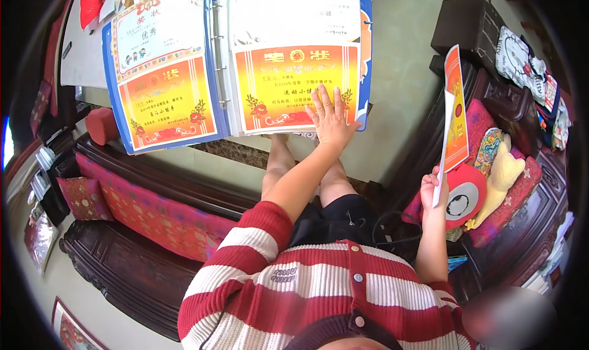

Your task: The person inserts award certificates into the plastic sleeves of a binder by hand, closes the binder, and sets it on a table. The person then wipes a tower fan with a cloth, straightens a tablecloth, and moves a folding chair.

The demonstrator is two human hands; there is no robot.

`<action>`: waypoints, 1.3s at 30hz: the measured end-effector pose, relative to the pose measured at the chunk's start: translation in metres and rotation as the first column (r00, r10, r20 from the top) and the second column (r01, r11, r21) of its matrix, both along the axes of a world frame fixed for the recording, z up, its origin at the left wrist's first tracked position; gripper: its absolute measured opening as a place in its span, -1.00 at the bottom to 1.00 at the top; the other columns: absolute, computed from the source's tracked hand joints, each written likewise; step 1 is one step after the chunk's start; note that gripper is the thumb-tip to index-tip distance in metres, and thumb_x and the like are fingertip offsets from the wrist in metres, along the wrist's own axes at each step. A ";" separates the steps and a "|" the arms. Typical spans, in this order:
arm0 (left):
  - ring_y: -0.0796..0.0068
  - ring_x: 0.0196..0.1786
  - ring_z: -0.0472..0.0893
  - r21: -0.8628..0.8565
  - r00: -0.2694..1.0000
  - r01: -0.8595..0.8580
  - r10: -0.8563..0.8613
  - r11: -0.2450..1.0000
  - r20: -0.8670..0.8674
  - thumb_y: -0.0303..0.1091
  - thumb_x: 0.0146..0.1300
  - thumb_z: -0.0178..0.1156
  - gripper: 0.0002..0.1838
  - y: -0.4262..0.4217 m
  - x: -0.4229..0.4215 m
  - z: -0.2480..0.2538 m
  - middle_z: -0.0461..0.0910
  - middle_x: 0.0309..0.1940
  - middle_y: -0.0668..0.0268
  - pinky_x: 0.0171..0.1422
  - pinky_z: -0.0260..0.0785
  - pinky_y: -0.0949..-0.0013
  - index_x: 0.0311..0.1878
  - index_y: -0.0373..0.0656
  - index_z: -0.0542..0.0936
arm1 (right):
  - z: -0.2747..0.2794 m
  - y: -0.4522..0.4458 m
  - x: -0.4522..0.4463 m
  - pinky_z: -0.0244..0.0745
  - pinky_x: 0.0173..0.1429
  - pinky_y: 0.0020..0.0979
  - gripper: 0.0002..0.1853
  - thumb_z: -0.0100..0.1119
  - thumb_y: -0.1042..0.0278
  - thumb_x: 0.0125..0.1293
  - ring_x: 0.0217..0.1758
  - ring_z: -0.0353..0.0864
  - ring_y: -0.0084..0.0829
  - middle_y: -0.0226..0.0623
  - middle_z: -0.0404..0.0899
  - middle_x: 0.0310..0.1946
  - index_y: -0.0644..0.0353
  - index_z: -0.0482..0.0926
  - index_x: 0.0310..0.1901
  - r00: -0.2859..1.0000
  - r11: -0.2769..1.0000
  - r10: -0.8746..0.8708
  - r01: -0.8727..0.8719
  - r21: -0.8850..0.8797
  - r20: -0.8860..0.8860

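Note:
An open blue ring binder (222, 104) with award certificates on its pages lies in front of me, on the table. My left hand (331, 120) rests flat, fingers spread, on the lower orange-and-yellow certificate (276, 92) of the right-hand page. Above that certificate is a white one (294, 12). On the left page a white certificate (161, 34) sits over another orange one (165, 104). My right hand (431, 189) is closed round the lower end of an orange certificate (457, 120), held upright off to the right with a white sheet side toward me.
A dark carved wooden sofa (129, 270) with red cushions (147, 209) runs along the left. On the right seat are a red round cushion (466, 193) and a yellow plush toy (500, 172). A dark box-shaped stand (463, 28) is at upper right.

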State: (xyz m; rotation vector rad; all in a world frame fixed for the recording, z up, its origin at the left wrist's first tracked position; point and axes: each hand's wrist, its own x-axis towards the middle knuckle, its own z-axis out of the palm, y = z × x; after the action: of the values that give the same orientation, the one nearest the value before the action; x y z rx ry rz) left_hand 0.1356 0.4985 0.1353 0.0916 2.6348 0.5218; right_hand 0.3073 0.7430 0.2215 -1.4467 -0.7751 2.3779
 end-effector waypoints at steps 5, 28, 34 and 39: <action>0.07 0.36 0.14 0.118 0.947 -0.005 0.043 0.993 -0.318 -0.13 0.02 0.27 -0.35 -0.020 0.006 -0.016 0.18 0.30 0.08 0.33 0.03 -0.01 0.22 -0.01 0.34 | 0.004 -0.003 0.005 0.26 -0.35 -0.51 -0.89 0.01 0.39 0.32 -0.63 0.28 -0.70 -0.43 0.42 -0.46 0.14 0.38 -0.16 0.999 0.999 -0.042 0.043 -0.016 0.030; -0.03 0.33 0.10 -0.012 0.722 -0.406 0.313 0.914 -0.617 -0.12 -0.07 0.36 -0.12 -0.214 -0.047 0.016 0.17 0.21 -0.11 0.39 -0.04 0.11 0.23 -0.42 0.16 | -0.015 -0.003 -0.005 0.24 -0.35 -0.51 -0.90 -0.01 0.38 0.33 -0.63 0.26 -0.63 -0.46 0.45 -0.43 0.11 0.40 -0.15 0.999 0.999 -0.007 0.005 -0.052 -0.046; -0.06 0.45 -0.28 0.052 0.999 -0.033 0.034 0.998 -0.031 0.19 -0.21 0.34 0.16 -0.032 0.000 0.007 -0.20 0.39 -0.07 0.41 -0.47 -0.16 0.37 -0.20 -0.01 | -0.011 -0.008 -0.008 0.27 -0.35 -0.50 -0.88 -0.01 0.37 0.33 -0.61 0.31 -0.65 -0.49 0.48 -0.41 0.11 0.39 -0.14 0.999 0.999 0.017 -0.018 -0.030 -0.033; 0.04 0.46 -0.27 0.012 0.994 -0.057 0.058 0.998 -0.095 0.21 -0.23 0.33 0.14 -0.026 0.011 -0.018 -0.22 0.41 0.03 0.42 -0.47 -0.11 0.38 -0.09 0.02 | -0.013 0.003 0.009 0.30 -0.35 -0.49 -0.86 -0.01 0.35 0.33 -0.57 0.37 -0.65 -0.48 0.51 -0.38 0.11 0.40 -0.11 0.997 0.999 0.028 -0.030 -0.016 -0.073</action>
State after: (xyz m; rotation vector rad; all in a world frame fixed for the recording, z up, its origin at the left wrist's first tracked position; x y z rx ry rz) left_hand 0.1463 0.4729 0.1175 0.0446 2.7354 0.5615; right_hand 0.3162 0.7459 0.2082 -1.3561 -0.7642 2.4500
